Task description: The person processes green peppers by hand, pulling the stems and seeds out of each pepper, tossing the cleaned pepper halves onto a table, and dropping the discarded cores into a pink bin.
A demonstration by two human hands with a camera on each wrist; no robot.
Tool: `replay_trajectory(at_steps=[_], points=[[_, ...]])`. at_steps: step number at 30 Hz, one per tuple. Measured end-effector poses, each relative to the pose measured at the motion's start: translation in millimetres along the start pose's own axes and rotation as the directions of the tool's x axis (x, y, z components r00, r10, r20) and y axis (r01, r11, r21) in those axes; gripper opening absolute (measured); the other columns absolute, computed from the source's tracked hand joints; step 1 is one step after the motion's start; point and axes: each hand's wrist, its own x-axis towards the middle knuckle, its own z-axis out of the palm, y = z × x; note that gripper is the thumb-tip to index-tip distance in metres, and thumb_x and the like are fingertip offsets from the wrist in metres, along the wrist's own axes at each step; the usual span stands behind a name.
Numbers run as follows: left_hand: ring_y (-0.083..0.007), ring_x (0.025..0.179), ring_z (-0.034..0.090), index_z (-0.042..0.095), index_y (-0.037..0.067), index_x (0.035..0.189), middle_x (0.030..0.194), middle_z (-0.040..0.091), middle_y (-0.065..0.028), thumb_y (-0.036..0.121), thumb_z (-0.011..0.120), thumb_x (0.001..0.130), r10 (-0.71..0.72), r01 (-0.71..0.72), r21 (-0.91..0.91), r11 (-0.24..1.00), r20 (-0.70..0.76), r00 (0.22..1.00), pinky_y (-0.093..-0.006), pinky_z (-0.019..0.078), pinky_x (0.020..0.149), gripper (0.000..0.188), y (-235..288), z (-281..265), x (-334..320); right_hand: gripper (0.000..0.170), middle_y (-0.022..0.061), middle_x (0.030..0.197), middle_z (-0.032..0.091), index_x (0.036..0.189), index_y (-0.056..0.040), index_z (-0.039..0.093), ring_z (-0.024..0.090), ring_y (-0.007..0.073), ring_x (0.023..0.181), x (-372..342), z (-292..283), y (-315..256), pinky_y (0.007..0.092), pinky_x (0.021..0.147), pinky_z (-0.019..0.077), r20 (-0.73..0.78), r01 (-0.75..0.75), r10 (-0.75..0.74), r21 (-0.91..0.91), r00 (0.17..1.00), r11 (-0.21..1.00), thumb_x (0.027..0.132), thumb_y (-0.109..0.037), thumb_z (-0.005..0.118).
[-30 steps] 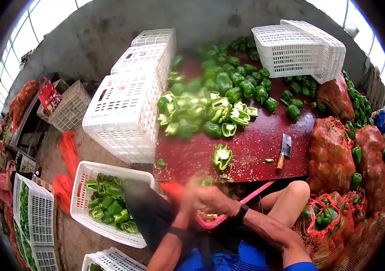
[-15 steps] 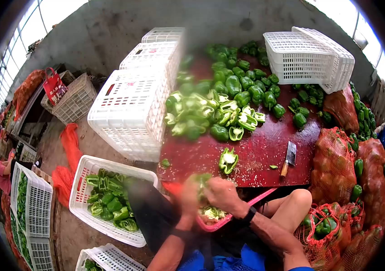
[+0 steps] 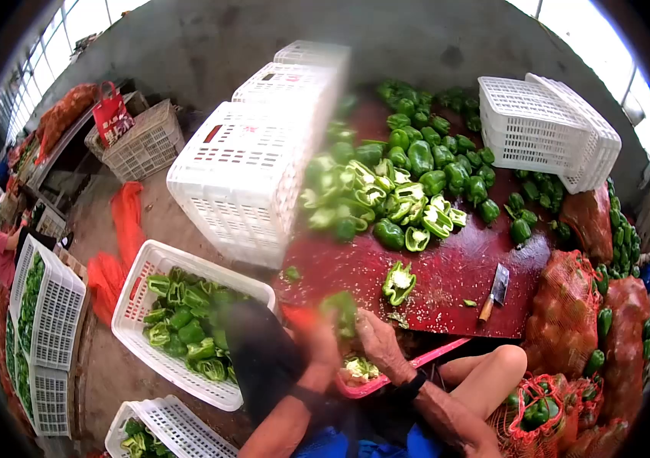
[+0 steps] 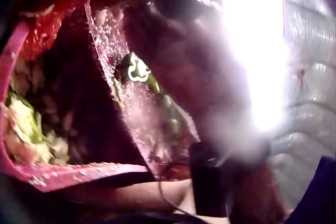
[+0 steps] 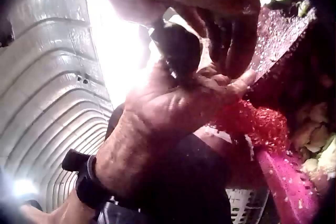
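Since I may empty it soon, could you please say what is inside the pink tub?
Pale, partly green pepper scraps show inside the pink tub; whatever lies beneath is covered.

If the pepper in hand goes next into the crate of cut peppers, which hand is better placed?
The left hand, probably: it grips the green pepper and is nearer the white crate. The right hand sits farther off, towards the knife.

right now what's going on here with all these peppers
A seated person holds a green pepper in the left hand, with the right hand close against it, its exact grip unclear. Below, a pink-rimmed container holds pale pepper scraps. Whole and cut-open peppers are heaped on the red table, where a knife lies. A white crate beside the person holds cut peppers.
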Motion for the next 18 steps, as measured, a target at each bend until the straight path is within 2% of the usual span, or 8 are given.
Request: replay_trajectory(at_steps=[1,5,8,11,13,14,15,18], points=[[-0.0159,0.099,0.061,0.06,0.011,0.123,0.11,0.063,-0.0023,0.042,0.047,0.103,0.003,-0.003,0.006,1.0,0.066,0.998,-0.0331,0.0519,0.085,0.038,1.6,3.8,-5.0,0.037,0.0089,0.105,0.068,0.131,0.0027,0.057,0.062,0.0131,0.096,0.1,4.4,-26.0,0.0285,0.084,0.0519,-0.013,-0.093,0.098,0.217,0.995,0.972,0.103,-0.021,0.055],[-0.0142,0.105,0.058,0.054,0.011,0.133,0.116,0.059,-0.0013,0.047,0.044,0.106,0.02,-0.012,-0.055,0.998,0.138,0.99,-0.0294,0.0498,0.089,0.046,3.5,19.8,-16.6,0.038,0.0081,0.111,0.066,0.134,-0.0021,0.057,0.063,0.0128,0.094,20.3,7.2,-38.2,0.0271,0.079,0.054,-0.01,-0.213,0.219,0.198,0.976,0.957,0.096,-0.01,0.061],[-0.0092,0.08,0.058,0.057,0.012,0.123,0.097,0.06,0.0029,0.046,0.045,0.105,-0.092,0.122,-0.126,0.985,0.218,0.972,-0.0208,0.0461,0.066,0.041,1.0,13.5,3.9,0.042,0.0083,0.111,0.064,0.133,0.0013,0.055,0.062,0.0126,0.091,39.9,5.5,-42.8,0.0282,0.078,0.0539,-0.078,-0.147,0.175,0.28,0.981,0.949,0.092,0.0,0.064],[-0.0131,0.065,0.062,0.06,0.008,0.114,0.088,0.065,-0.0038,0.035,0.055,0.1,-0.083,0.072,0.116,0.991,0.092,0.992,-0.0297,0.05,0.053,0.03,-18.3,-1.3,5.1,0.059,0.0173,0.102,0.063,0.137,0.0026,0.051,0.063,0.0292,0.092,74.6,1.4,-25.9,0.0408,0.082,0.051,-0.18,0.268,-0.415,-0.528,0.892,0.806,0.083,-0.003,0.072],[-0.0159,0.069,0.064,0.061,0.002,0.113,0.085,0.067,-0.0069,0.026,0.057,0.098,-0.168,0.067,0.503,0.862,0.16,0.973,-0.0307,0.0515,0.054,0.029,-3.9,10.5,-12.6,0.065,0.0219,0.099,0.063,0.138,-0.0017,0.05,0.063,0.0366,0.087,95.6,-1.0,20.6,0.0454,0.077,0.0502,-0.046,0.205,-0.338,-0.717,0.94,0.666,0.079,-0.011,0.075],[-0.0211,0.073,0.067,0.064,-0.002,0.106,0.081,0.068,-0.011,0.021,0.057,0.095,-0.085,-0.055,0.566,0.823,0.219,0.972,-0.0349,0.0531,0.059,0.027,-11.1,12.6,-15.7,0.066,0.0231,0.093,0.065,0.136,-0.0068,0.05,0.063,0.0411,0.083,104.7,-8.9,43.5,0.0487,0.071,0.0501,0.125,0.124,-0.032,-0.857,0.992,0.501,0.077,-0.02,0.077],[-0.0243,0.075,0.068,0.066,-0.003,0.102,0.081,0.068,-0.0139,0.02,0.059,0.093,0.021,-0.24,0.674,0.698,0.316,0.948,-0.0392,0.0535,0.065,0.026,-7.7,12.5,-20.1,0.061,0.0223,0.087,0.066,0.132,-0.0105,0.052,0.064,0.0426,0.08,106.6,-7.8,62.6,0.0503,0.069,0.0507,0.057,0.102,-0.106,-0.869,0.993,0.485,0.077,-0.023,0.076],[-0.0263,0.072,0.066,0.064,-0.003,0.087,0.076,0.067,-0.0148,0.022,0.065,0.085,0.054,-0.284,0.797,0.533,0.302,0.952,-0.0404,0.0508,0.067,0.025,-10.4,5.5,-19.3,0.05,0.0228,0.096,0.07,0.126,-0.0078,0.056,0.069,0.0376,0.086,129.1,-5.9,45.0,0.0463,0.073,0.0549,0.028,0.019,-0.002,-0.637,1.0,0.77,0.08,-0.019,0.071]])
